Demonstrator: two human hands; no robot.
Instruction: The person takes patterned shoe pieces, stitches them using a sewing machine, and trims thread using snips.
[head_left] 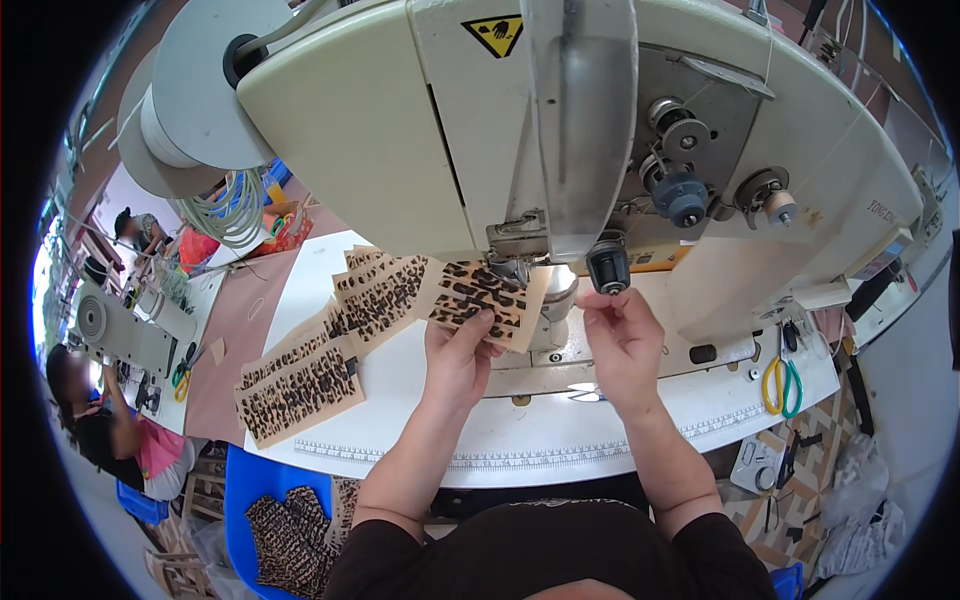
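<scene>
The left hand [457,350] is pinching a leopard-print piece [478,306] between thumb and fingers, holding it just below the sewing machine's [350,150] head. The right hand [624,345] is curling nearly closed, its fingertips meeting at the lower end of a dark knob [607,264]; whether they are gripping anything cannot be told. More patterned pieces [300,392] are lying leftward on the white table [305,275].

Bright, even light fills the desk [540,425] around the sharp-looking hands [455,358]; glare streaks the clear guard [585,120] above them, and fisheye distortion bows the ruler [540,459] below.
</scene>
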